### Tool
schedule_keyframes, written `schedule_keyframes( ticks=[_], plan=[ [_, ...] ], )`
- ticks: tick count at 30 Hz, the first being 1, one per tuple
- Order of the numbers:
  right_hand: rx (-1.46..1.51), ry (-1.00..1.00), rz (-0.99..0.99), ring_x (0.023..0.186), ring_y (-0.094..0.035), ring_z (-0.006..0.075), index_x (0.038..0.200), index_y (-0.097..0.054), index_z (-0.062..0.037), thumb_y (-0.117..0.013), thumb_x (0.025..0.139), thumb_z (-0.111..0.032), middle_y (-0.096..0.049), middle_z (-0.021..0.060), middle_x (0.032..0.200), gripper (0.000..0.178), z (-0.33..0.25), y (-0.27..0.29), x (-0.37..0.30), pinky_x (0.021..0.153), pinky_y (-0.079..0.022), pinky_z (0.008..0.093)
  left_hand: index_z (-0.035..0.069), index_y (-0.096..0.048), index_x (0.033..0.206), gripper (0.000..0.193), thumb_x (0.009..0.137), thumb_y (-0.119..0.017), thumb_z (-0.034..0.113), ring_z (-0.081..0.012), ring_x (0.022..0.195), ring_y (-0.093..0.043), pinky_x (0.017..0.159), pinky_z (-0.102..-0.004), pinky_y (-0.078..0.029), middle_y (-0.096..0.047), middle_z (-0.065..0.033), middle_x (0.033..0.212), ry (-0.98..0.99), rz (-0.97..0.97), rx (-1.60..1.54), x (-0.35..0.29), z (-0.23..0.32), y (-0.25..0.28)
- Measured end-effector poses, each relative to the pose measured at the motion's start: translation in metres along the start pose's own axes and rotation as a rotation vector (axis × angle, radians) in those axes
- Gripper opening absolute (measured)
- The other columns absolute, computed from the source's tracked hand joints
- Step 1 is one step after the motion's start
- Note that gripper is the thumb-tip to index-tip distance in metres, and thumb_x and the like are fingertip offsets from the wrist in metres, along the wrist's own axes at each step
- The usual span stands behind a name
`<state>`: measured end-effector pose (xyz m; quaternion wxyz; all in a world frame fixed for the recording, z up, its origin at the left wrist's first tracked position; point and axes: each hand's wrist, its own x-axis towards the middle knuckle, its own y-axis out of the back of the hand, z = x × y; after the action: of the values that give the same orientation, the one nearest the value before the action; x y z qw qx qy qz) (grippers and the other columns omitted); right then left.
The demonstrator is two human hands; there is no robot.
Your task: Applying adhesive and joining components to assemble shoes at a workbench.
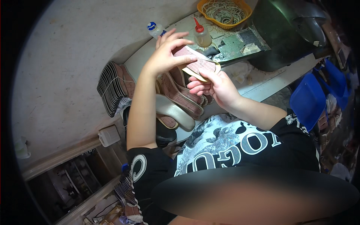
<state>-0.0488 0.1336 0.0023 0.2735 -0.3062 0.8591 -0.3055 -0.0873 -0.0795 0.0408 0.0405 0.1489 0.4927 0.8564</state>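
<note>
Both my hands hold a shoe insole [195, 66] above the worktable, its top a reddish printed pattern and its edge pale yellow. At its far left end, my left hand [165, 54] has the thumb on the patterned face, with the other fingers stretched out beyond. My right hand [218, 87] pinches the near right end, thumb on top and fingers curled underneath. Below and left of the hands lie several similar reddish soles [182, 98], partly hidden by my left arm. A wide silvery curved piece [176, 113] rests on them.
A stack of soles tied with string [115, 88] leans near the wall. Behind my hands stand a red-tipped squeeze bottle [203, 36], a clear bottle [155, 29] and a yellow basket of bands [225, 25]. A dark machine [287, 37] and blue bins [309, 99] occupy the right.
</note>
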Motion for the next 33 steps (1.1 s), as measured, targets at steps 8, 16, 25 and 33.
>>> schedule_keyframes(
  ticks=[8,16,25,33],
  plan=[
    [-0.097,-0.086,-0.008,0.075,-0.069,0.0185,0.107,-0.058,0.0084,-0.046,0.097,-0.036,-0.068,0.016,0.088,0.047,-0.005,0.0,0.007,0.07,-0.054,0.0275,0.007,-0.061,0.079,0.037,0.073,-0.076,0.041,-0.0143,0.076,-0.053,0.087,-0.0351,-0.037,-0.056,-0.0016,0.075,0.072,-0.448,0.004,0.02,-0.002,0.024],
    [-0.159,-0.068,-0.003,0.069,-0.069,0.0198,0.099,-0.061,0.0092,-0.045,0.097,-0.039,-0.068,0.0176,0.084,0.051,-0.014,0.008,0.011,0.062,-0.055,0.0259,0.004,-0.055,0.082,0.03,0.087,-0.067,0.031,-0.0066,0.068,-0.044,0.06,-0.0235,-0.04,-0.049,0.0024,0.071,0.379,-0.485,-0.524,-0.014,0.009,0.015],
    [-0.298,-0.101,-0.049,0.054,-0.063,0.0131,0.086,-0.063,0.0047,-0.049,0.095,-0.044,-0.066,0.0122,0.071,0.051,-0.022,0.026,0.009,0.049,-0.048,0.0196,0.002,-0.061,0.093,0.029,0.091,-0.063,0.03,-0.0039,0.076,-0.05,0.07,-0.0215,-0.045,-0.059,0.0041,0.083,0.425,-0.64,-0.608,-0.023,0.02,0.009],
    [-0.415,0.016,-0.125,0.055,-0.062,0.0078,0.094,-0.066,-0.001,-0.05,0.097,-0.036,-0.068,0.0065,0.078,0.039,-0.023,0.036,0.009,0.049,-0.05,0.0168,0.0,-0.06,0.102,0.03,0.095,-0.056,0.03,-0.0044,0.079,-0.053,0.075,-0.0227,-0.046,-0.062,0.0024,0.09,0.528,-0.754,-0.594,-0.025,0.037,0.002]
  ],
)
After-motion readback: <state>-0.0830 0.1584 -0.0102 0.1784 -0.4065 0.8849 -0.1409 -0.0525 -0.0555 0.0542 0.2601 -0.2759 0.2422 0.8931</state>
